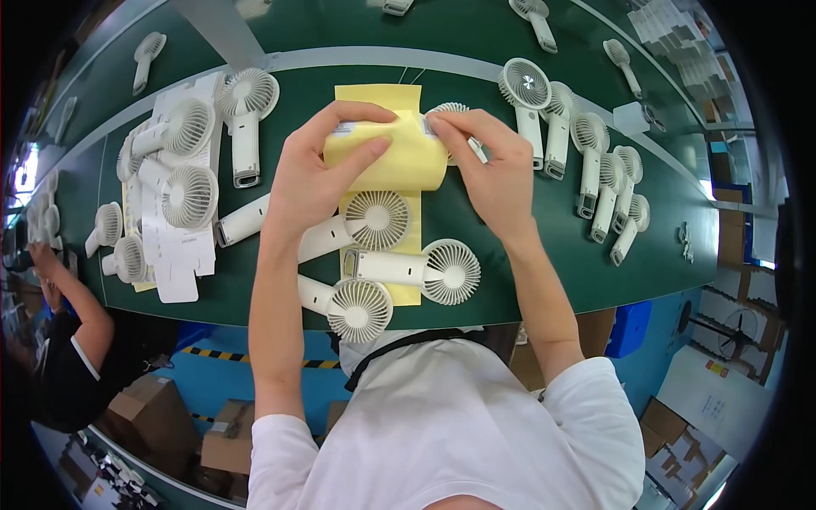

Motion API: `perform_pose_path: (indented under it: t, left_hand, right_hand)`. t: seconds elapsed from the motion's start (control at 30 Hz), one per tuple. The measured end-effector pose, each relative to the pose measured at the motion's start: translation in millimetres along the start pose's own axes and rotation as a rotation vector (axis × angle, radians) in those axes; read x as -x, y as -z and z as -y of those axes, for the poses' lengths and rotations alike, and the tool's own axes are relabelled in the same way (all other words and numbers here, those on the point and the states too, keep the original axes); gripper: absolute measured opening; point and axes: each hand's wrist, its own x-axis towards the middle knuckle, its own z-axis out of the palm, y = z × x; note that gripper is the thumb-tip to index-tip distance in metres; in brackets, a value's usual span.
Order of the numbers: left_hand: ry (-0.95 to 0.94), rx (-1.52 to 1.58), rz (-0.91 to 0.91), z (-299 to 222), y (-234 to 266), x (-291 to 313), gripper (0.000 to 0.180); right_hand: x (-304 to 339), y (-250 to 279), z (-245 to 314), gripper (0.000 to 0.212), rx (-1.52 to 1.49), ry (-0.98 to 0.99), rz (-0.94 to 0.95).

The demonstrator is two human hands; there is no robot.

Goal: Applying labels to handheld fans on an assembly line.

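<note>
A long yellow paper strip, apparently a label backing sheet, lies on the bench with its upper part curled over between my hands. My left hand grips the curl's left side, thumb in front and fingers along the top. At the curl's upper right, my right hand pinches thumb and forefinger at a small pale label edge; how much is between the fingertips is hidden. Below the curl, three white handheld fans lie on or beside the strip: an upper one, a right one and a lower one. Another fan is partly behind my right hand.
Several white fans lie to the right, including a near one. At left, more fans rest on stacked white card sheets. A pale divider bar crosses the green bench. A co-worker's arm shows at far left; cardboard boxes stand below.
</note>
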Motion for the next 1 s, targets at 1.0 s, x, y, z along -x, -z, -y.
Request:
perform_pose_path:
  t: [1.0]
  left_hand:
    - [-0.024,-0.097,0.082,7.4,-6.7,-0.3,0.023]
  right_hand:
    - [3.2,-23.3,4.2,0.015,0.182,0.216,-0.211]
